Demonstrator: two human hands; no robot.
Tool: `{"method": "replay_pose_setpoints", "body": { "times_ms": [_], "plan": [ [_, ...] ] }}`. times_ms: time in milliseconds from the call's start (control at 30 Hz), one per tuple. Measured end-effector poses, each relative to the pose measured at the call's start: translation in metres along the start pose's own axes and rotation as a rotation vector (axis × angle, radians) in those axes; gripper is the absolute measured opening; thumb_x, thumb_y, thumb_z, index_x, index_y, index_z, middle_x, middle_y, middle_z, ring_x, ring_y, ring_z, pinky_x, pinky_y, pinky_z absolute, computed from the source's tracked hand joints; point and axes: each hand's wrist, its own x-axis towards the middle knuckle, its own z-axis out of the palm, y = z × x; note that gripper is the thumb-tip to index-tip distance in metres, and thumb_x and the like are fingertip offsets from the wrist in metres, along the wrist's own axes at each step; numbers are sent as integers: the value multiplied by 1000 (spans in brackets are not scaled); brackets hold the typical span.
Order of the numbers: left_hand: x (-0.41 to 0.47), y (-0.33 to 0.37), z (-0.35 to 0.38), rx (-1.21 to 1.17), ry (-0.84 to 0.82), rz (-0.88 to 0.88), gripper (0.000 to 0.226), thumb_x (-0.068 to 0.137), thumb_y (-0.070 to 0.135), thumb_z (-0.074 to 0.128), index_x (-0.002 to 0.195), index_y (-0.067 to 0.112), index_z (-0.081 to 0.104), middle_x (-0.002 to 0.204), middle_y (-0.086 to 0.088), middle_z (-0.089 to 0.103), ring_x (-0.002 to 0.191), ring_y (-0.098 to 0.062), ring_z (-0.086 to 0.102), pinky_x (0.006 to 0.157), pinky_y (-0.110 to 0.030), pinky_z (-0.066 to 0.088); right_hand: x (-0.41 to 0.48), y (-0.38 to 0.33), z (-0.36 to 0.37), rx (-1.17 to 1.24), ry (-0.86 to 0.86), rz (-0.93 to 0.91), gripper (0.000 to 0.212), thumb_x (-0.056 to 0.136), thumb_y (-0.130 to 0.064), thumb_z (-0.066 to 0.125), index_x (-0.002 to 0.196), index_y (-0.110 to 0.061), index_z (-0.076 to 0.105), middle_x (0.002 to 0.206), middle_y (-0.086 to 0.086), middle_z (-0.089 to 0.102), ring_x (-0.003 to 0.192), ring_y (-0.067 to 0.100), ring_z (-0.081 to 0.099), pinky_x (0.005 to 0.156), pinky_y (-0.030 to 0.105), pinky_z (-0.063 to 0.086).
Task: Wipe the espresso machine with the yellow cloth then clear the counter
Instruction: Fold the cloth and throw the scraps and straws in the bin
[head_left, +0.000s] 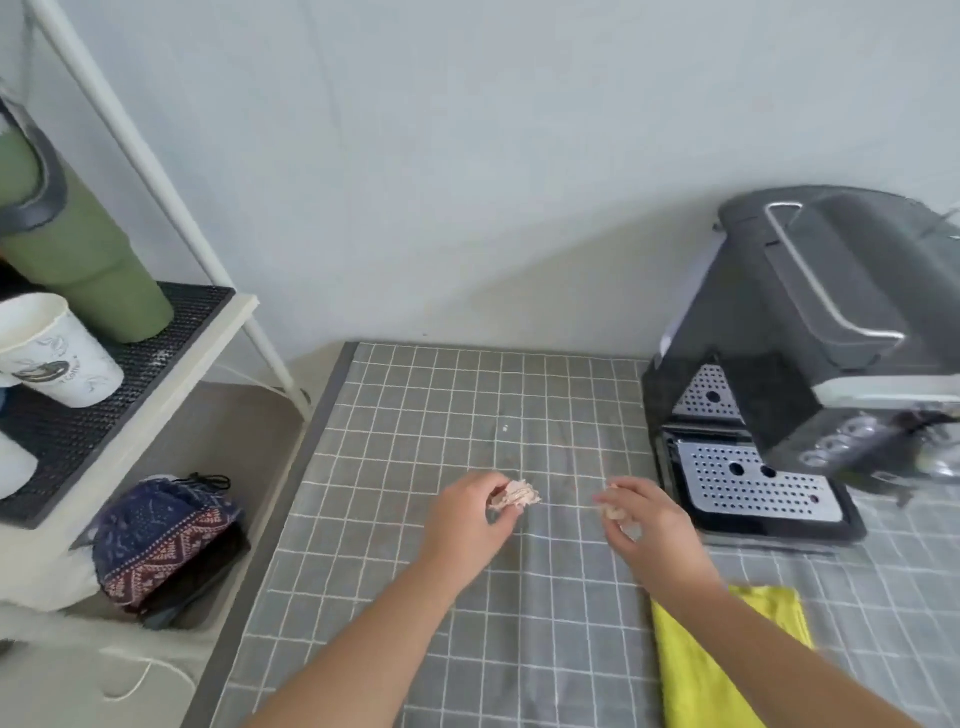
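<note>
A: In the head view, what are the hands doing?

B: The left hand (470, 512) pinches a crumpled pinkish scrap (514, 494) at centre frame. The right hand (641, 512) is curled around a second pale scrap (614, 512), just beside the espresso machine (795, 358) at the right.

A: And the yellow cloth (717, 660)?

B: It lies flat on the desk (415, 467) at lower right, partly under the right forearm, untouched.

A: So this looks like the clearing step. How to do it well?

B: Close the fingers fully so no crumbs drop back on the checked cover. There is a small white speck (505, 428) above the hands; gather that too. I would bin the scraps together, then lift the cloth last.
</note>
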Motion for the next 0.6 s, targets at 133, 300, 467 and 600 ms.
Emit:
{"method": "replay_pose_setpoints", "body": {
  "times_ms": [133,300,467,600],
  "plan": [
    [-30,72,47,54,-135,224,21,86,36,61,103,24,64,97,11,65,86,-9,58,76,-29,50,-77,44,-48,-25,98,143,25,82,-5,65,102,-19,71,109,-15,51,85,5,55,68,-3,34],
    [-82,171,117,82,-272,449,24,86,40,60,102,23,64,100,9,65,92,-12,58,80,-28,46,-191,107,-109,-11,266,293,29,75,2,68,97,-17,73,107,-7,56,86,-10,51,72,-6,33],
    [-158,275,193,104,-407,626,23,87,43,57,103,27,63,98,12,64,90,-11,58,75,-27,46,-333,163,-176,0,389,460,22,82,-9,65,101,-20,71,102,-15,54,78,3,58,76,8,39],
    [-224,341,261,165,-532,720,24,86,45,58,102,28,62,99,9,63,93,-14,59,76,-28,45,-444,204,-207,38,471,598,21,80,-11,67,97,-21,73,98,-12,56,77,8,58,76,15,42]
  ]
}}
